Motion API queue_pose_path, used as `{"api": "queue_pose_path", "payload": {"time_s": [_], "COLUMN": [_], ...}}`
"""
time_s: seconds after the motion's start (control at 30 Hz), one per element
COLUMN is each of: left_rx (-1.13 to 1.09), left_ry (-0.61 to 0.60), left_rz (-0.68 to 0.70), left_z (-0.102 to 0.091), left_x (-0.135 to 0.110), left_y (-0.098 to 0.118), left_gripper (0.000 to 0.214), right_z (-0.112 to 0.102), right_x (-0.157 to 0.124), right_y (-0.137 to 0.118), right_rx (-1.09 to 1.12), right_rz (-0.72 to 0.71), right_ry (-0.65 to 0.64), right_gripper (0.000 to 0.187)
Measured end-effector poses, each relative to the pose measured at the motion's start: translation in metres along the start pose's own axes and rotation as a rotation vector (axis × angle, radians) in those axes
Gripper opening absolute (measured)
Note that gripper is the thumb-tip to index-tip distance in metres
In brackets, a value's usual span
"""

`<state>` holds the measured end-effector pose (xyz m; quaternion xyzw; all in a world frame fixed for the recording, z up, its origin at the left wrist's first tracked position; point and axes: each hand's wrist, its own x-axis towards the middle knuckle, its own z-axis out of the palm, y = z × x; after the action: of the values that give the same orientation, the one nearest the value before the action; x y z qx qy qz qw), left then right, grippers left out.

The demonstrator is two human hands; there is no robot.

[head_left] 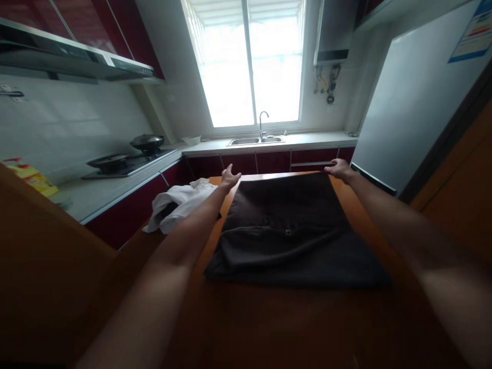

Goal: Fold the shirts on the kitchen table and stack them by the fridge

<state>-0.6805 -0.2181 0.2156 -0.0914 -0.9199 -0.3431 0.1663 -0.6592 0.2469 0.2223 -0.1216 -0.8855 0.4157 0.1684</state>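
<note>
Evidently your right hand (338,168) pinches the far right corner of the dark garment (284,205), which spreads over the wooden table (345,200) from between your hands toward you, while your left hand (230,178) sits by the far left corner, fingers parted, its grip impossible to tell. Should your right hand alone pull, the garment could skew and its nearer folds bunch; a leftward sweep could snag the white cloth (182,200) beside your left hand.

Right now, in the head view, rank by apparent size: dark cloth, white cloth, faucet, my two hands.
1. Dark cloth
2. White cloth
3. Left hand and right hand: too alike to rank
4. Faucet
</note>
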Motion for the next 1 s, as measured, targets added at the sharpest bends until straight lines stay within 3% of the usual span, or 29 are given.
{"api": "queue_pose_path", "payload": {"time_s": [0.07,0.17,0.27,0.5,0.7,0.9,1.0], "left_rx": [0.171,0.225,0.256,0.422,0.533,0.538,0.499], "left_ry": [-0.034,-0.215,-0.356,-0.466,-0.385,-0.358,-0.275], "left_rz": [-0.006,0.05,0.087,0.017,-0.101,-0.175,-0.129], "left_z": [0.03,0.056,0.064,0.069,0.078,0.088,0.09], "left_x": [-0.014,-0.042,-0.062,-0.078,-0.071,-0.028,-0.012], "left_y": [-0.007,-0.022,-0.037,-0.07,-0.087,-0.088,-0.086], "left_gripper": [0.058,0.054,0.055,0.072,0.08,0.082,0.073], "right_z": [0.025,0.05,0.062,0.073,0.083,0.1,0.107], "right_x": [-0.019,-0.053,-0.079,-0.1,-0.078,-0.02,-0.003], "right_y": [0.02,0.054,0.08,0.112,0.129,0.118,0.105], "right_rx": [-0.28,-0.417,-0.47,-0.617,-0.611,-0.566,-0.513], "right_rz": [-0.144,-0.189,-0.181,-0.022,0.004,-0.045,-0.148], "right_ry": [-0.089,-0.199,-0.243,-0.285,-0.205,-0.254,-0.186], "right_gripper": [0.047,0.041,0.045,0.078,0.081,0.077,0.063]}}
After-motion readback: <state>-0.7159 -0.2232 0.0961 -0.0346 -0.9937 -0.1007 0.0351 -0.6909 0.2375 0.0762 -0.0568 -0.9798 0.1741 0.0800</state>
